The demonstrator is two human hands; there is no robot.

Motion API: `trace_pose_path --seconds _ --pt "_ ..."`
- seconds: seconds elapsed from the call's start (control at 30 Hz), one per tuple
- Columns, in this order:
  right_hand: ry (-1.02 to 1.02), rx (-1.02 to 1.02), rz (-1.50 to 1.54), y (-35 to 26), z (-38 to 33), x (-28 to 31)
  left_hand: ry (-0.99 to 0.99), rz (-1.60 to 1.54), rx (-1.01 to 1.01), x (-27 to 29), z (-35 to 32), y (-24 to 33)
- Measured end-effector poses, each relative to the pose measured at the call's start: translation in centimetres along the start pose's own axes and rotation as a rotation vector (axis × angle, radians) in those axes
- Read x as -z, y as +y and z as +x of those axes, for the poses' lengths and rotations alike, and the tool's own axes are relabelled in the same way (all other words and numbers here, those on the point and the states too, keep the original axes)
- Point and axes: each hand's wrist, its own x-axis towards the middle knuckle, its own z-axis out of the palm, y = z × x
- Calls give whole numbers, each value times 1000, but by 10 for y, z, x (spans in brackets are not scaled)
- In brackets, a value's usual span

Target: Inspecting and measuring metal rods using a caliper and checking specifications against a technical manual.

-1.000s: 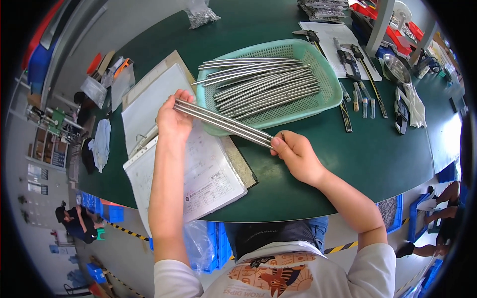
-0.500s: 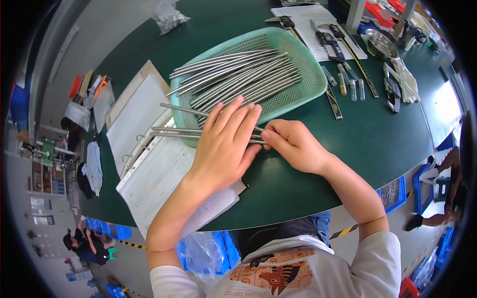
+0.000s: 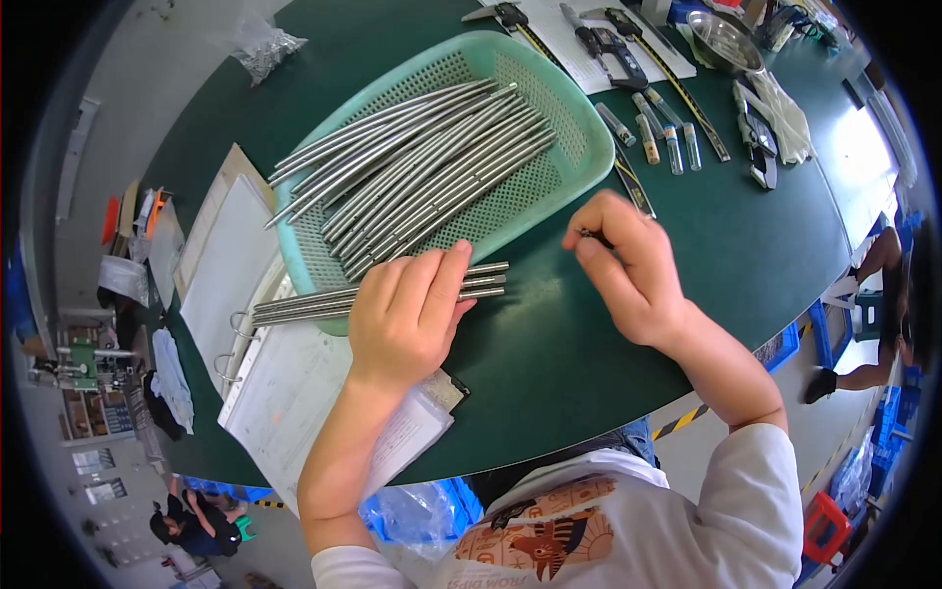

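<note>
An open ring binder (image 3: 294,383) lay at the green table's (image 3: 785,245) near left edge. Calipers (image 3: 613,44) rested on white paper (image 3: 569,29) at the far side, with small vials (image 3: 657,133) beside them. A metal bowl (image 3: 726,39) and a clear bag (image 3: 260,44) sat farther back.

Two bare forearms, no gloves, no watch, no rings or bands visible. Left hand (image 3: 407,319) and right hand (image 3: 628,270) both bare; fingers (image 3: 446,285) uncovered, short nails. White short-sleeved T-shirt (image 3: 687,530): sleeve hems ending above the elbows, right sleeve (image 3: 756,491) wide and loose, left sleeve (image 3: 348,569) only partly in frame at the lower edge. Chest print (image 3: 535,535) in orange, tan and dark blue, cartoon-style figure, with lettering beneath. Dark collar edge at the neckline. Blue denim just below the surface edge, mostly hidden.
</note>
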Motion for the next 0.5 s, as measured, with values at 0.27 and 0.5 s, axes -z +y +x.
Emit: trace_pose_path --seconds 0.27,0.5 --pt "-1 -223 508 -2 -3 0 88 107 -39 -5 4 0" --pt "-3 -145 491 1 -9 -6 73 92 -27 -6 2 1"
